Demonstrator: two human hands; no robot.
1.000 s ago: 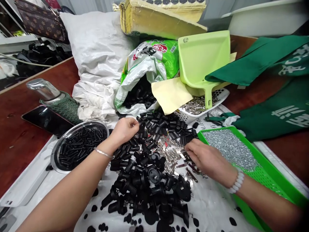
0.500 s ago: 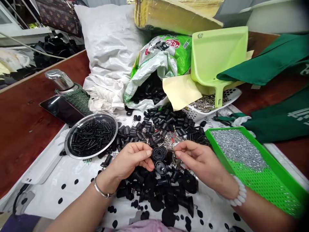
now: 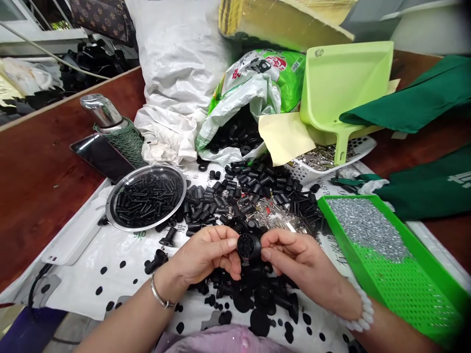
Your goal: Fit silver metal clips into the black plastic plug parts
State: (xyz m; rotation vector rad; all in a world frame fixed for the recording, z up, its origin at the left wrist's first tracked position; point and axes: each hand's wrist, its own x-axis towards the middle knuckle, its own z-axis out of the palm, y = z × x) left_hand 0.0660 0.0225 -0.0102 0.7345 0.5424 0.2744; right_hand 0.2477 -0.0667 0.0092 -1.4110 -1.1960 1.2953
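Between thumb and fingers, my left hand [image 3: 211, 252] pinches a round black plastic part [image 3: 247, 246] whose hollow, ribbed face is turned toward me. My right hand [image 3: 294, 255] is closed in a pinch, its fingertips against the part's right edge. Whatever lies between those fingertips is hidden. Below and around both hands, black plastic pieces [image 3: 261, 294] lie in a loose heap. Just beyond, small black cylinders [image 3: 253, 184] spread over the table beside a scatter of thin metal pieces [image 3: 283, 215].
At left stands a steel dish [image 3: 183, 196] of black screw-like pieces, near a phone [image 3: 101, 154] and a netted flask [image 3: 127, 139]. A green tray [image 3: 397, 294] holding small silvery pieces lies right. Behind are an open bag [image 3: 239, 103], a light-green dustpan [image 3: 346, 83] and a white basket [image 3: 356, 154].
My hands have come closer together, and the round part has turned. A thin metal piece seen earlier at my right fingertips is out of sight. The whole view has shifted slightly.
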